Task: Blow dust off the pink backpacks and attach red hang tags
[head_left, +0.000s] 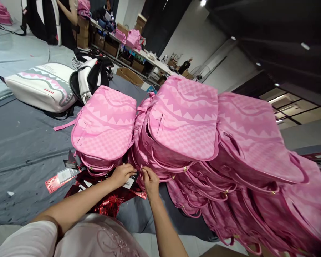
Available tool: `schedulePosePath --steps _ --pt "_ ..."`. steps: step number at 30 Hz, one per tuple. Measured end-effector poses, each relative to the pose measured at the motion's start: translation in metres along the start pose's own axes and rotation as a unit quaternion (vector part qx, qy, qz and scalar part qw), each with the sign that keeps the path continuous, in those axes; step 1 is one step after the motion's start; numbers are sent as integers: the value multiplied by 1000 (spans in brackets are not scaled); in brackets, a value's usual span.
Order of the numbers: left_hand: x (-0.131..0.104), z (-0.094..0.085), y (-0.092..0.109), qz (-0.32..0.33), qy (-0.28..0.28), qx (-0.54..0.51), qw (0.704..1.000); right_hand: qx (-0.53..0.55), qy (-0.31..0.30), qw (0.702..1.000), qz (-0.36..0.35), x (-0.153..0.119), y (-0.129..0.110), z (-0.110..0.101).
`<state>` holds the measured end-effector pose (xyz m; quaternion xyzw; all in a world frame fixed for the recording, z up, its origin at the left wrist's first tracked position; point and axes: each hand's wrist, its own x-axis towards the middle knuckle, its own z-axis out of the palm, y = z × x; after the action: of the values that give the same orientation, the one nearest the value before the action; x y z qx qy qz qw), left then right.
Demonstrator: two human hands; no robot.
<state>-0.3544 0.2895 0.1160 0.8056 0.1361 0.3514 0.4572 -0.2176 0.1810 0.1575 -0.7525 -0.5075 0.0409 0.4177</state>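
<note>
My left hand (123,175) has its fingers closed on a dark hang tag (130,181) with a white barcode label. Beside it, my right hand (150,180) pinches a small pink loop or cord at the edge of the pink backpacks; its exact kind is hard to make out. Just left of the hands lies a pink backpack (104,125) with a jagged-tooth print. Another pink backpack (184,121) tops the stack in front of my right hand. Shiny red material (109,205) lies below my wrists, and a red and white tag (61,178) hangs from the left backpack.
More pink backpacks (254,135) are piled to the right. A white backpack (42,85) and a black and white one (89,76) lie at the upper left on the grey cloth (24,153). Farther back are a long table (160,66), an open cardboard box (130,76) and other people.
</note>
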Motion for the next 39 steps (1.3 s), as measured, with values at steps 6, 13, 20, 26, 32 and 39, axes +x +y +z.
schedulePosePath --steps 6,13,20,26,32,39 --pt "6 10 7 119 -14 160 980 -41 -104 991 -67 7 4 -13" --pt "32 21 6 -144 -15 -271 952 131 -134 973 132 15 12 -22" --pt "33 6 3 -153 -86 -197 965 13 -180 982 46 22 5 -26" --pt "31 -2 1 -90 -122 -12 988 -162 -220 959 -68 24 5 -24" --pt "32 -2 1 -76 -161 60 982 -261 -261 924 -103 25 6 -22" --pt "34 -5 14 -80 -207 194 956 -326 -288 895 -95 23 -11 -23"
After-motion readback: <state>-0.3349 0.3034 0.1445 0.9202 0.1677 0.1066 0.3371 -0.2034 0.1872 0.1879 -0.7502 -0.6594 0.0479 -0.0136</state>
